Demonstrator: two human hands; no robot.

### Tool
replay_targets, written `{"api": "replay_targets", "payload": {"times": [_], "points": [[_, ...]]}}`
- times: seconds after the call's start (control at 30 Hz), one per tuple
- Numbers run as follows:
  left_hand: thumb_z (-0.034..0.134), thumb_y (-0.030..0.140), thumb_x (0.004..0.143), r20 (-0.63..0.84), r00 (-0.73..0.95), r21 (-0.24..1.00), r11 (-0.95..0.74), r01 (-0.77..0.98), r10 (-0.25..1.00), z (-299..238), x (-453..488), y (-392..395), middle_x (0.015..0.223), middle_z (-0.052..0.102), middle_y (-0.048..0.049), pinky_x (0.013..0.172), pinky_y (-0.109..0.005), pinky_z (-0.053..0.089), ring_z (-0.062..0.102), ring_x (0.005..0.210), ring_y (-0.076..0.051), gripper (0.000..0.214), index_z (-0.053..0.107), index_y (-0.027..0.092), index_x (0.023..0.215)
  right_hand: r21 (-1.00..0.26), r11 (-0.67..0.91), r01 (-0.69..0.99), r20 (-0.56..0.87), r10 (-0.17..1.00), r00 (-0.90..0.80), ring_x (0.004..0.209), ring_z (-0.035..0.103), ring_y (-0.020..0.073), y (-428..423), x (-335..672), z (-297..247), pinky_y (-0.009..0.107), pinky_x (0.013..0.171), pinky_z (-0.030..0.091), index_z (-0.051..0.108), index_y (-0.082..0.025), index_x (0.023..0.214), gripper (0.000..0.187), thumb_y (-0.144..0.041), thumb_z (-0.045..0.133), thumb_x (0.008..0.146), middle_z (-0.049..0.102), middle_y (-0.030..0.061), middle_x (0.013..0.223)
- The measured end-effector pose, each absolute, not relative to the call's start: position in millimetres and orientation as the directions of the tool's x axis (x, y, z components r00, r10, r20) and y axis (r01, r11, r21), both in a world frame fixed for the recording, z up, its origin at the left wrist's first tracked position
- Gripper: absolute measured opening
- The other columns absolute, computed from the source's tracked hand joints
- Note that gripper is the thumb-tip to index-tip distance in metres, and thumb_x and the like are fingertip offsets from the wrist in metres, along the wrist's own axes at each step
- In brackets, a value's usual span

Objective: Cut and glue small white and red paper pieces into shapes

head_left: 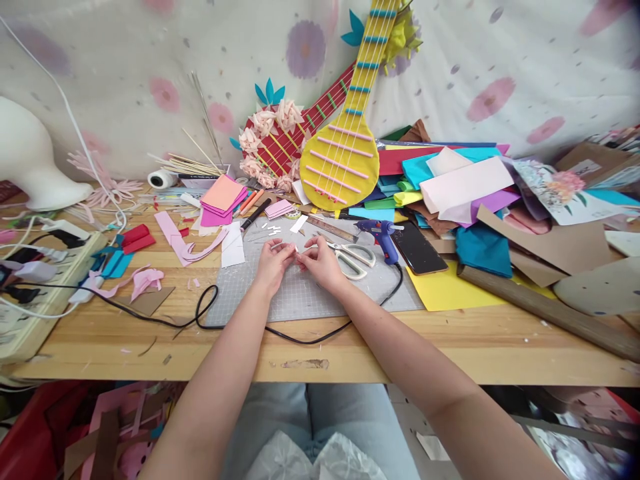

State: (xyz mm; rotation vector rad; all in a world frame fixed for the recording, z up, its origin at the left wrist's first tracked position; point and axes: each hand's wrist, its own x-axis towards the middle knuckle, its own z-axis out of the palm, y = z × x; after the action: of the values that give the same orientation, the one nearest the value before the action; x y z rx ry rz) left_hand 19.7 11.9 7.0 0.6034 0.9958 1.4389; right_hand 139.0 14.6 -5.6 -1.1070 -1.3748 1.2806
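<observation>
A small white piece sits above the gridded cutting mat, between the fingertips of the left hand and the right hand; thumb and forefinger of each are drawn together on it, though its exact shape is too small to tell. Such a tiny bit is likely best pinched by its edges, lightly, both wrists kept low and steady over the mat. Short white strips lie just beyond the left hand, better left unbrushed. Cream-handled scissors rest beside the right hand; past them stands a blue glue gun, whose black cord passes beneath the right forearm, so lifting that arm cleanly should avoid dragging it
</observation>
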Motion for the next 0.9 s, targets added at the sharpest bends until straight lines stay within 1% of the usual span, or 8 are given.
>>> {"api": "replay_targets", "payload": {"times": [0.07, 0.13, 0.3, 0.5, 0.6, 0.7, 0.8, 0.9], "points": [[0.062, 0.017, 0.066, -0.23, -0.113, 0.826, 0.132, -0.549, 0.967, 9.5, 19.5, 11.7, 0.075, 0.056, 0.001, 0.07, -0.029, 0.048, 0.062, 0.07, -0.012, 0.027, 0.042, 0.018, 0.084, -0.999, 0.036, 0.009, 0.035, 0.986, -0.163, 0.047, 0.055, 0.0092, 15.0, 139.6, -5.1, 0.024, 0.05, 0.048, 0.033, -0.023, 0.082, 0.03, -0.029, 0.059, 0.068, 0.06, -0.0077, 0.058], [0.061, 0.017, 0.068, -0.25, -0.132, 0.817, 0.136, -0.56, 0.959, 10.5, 19.0, 12.1, 0.077, 0.057, 0.0004, 0.074, -0.03, 0.047, 0.063, 0.074, -0.013, 0.024, 0.042, 0.018, 0.083, -1.0, 0.021, -0.007, 0.022, 0.986, -0.163, 0.047, 0.055, 0.0091, 15.2, 139.8, -4.9, 0.024, 0.05, 0.048, 0.033, -0.023, 0.081, 0.03, -0.029, 0.059, 0.068, 0.06, -0.0078, 0.058], [0.066, 0.005, 0.057, -0.177, -0.154, 0.851, 0.072, -0.521, 0.972, 6.5, 20.0, 12.1, 0.081, 0.056, 0.0016, 0.075, -0.03, 0.047, 0.062, 0.077, -0.013, 0.041, 0.041, 0.019, 0.087, -1.0, 0.004, -0.021, 0.008, 0.984, -0.179, 0.048, 0.056, 0.0095, 14.9, 138.1, -5.2, 0.024, 0.049, 0.048, 0.033, -0.023, 0.081, 0.027, -0.028, 0.057, 0.07, 0.059, -0.0078, 0.058], [0.074, 0.006, 0.047, -0.186, -0.26, 0.903, 0.061, -0.424, 0.948, 2.9, 22.0, 11.6, 0.072, 0.05, 0.0064, 0.069, -0.025, 0.047, 0.057, 0.063, -0.007, 0.053, 0.042, 0.02, 0.087, -0.999, 0.033, -0.002, 0.033, 0.976, -0.215, 0.046, 0.055, 0.0085, 14.4, 137.3, -6.5, 0.023, 0.048, 0.046, 0.033, -0.023, 0.079, 0.025, -0.027, 0.056, 0.07, 0.058, -0.008, 0.058], [0.076, 0.02, 0.053, -0.198, -0.254, 0.892, 0.066, -0.447, 0.947, 4.4, 22.7, 12.8, 0.069, 0.051, 0.0055, 0.067, -0.025, 0.046, 0.056, 0.061, -0.007, 0.047, 0.041, 0.019, 0.086, -0.998, 0.069, -0.008, 0.069, 0.971, -0.229, 0.049, 0.056, 0.009, 14.4, 136.9, -7.8, 0.023, 0.049, 0.046, 0.033, -0.023, 0.079, 0.024, -0.028, 0.055, 0.07, 0.058, -0.0076, 0.058], [0.069, 0.037, 0.063, -0.188, -0.196, 0.863, 0.067, -0.501, 0.962, 5.9, 23.1, 13.3, 0.073, 0.053, 0.0017, 0.069, -0.027, 0.046, 0.058, 0.064, -0.009, 0.039, 0.041, 0.018, 0.083, -0.997, 0.074, 0.002, 0.072, 0.975, -0.212, 0.05, 0.056, 0.0094, 14.4, 136.9, -8.5, 0.023, 0.051, 0.047, 0.033, -0.023, 0.079, 0.023, -0.029, 0.054, 0.071, 0.058, -0.0074, 0.058], [0.075, 0.026, 0.054, -0.144, -0.194, 0.865, 0.029, -0.501, 0.97, 4.7, 22.3, 12.8, 0.079, 0.055, 0.0016, 0.072, -0.029, 0.046, 0.061, 0.069, -0.01, 0.047, 0.041, 0.019, 0.086, -0.998, 0.069, 0.011, 0.065, 0.975, -0.212, 0.051, 0.057, 0.0096, 14.0, 137.2, -8.2, 0.024, 0.051, 0.048, 0.033, -0.023, 0.08, 0.023, -0.029, 0.053, 0.072, 0.058, -0.0072, 0.059], [0.077, 0.015, 0.046, -0.111, -0.265, 0.906, -0.012, -0.423, 0.958, 2.2, 21.5, 12.7, 0.077, 0.052, 0.0051, 0.073, -0.028, 0.046, 0.059, 0.066, -0.008, 0.056, 0.041, 0.02, 0.089, -0.996, 0.082, 0.044, 0.069, 0.969, -0.239, 0.049, 0.056, 0.0095, 12.6, 137.5, -7.1, 0.024, 0.051, 0.047, 0.033, -0.023, 0.081, 0.023, -0.028, 0.053, 0.072, 0.059, -0.0071, 0.06]]}}
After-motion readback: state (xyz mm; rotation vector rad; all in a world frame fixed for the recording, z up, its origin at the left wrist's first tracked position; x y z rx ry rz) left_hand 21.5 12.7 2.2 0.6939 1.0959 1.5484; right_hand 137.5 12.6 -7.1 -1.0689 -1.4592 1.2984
